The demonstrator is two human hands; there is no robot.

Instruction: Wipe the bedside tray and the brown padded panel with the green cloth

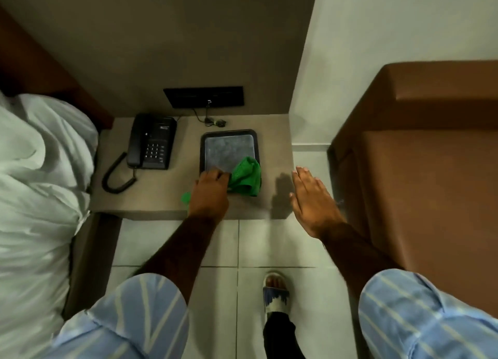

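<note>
A dark-rimmed tray (229, 132) with a grey inner surface lies on the bedside shelf (188, 148). The green cloth (246, 177) is bunched over the tray's near right corner. My left hand (208, 194) grips the cloth at its left end, and a green tip sticks out under the wrist. My right hand (312, 197) hovers flat with fingers apart past the shelf's right edge and holds nothing. The brown padded panel (431, 156) stands to the right of that hand.
A black corded telephone (152, 142) sits left of the tray. A black socket plate (204, 97) with a plugged cable is on the wall behind. A white pillow (40, 154) lies at the left. My slippered foot (276, 291) stands on the tiled floor.
</note>
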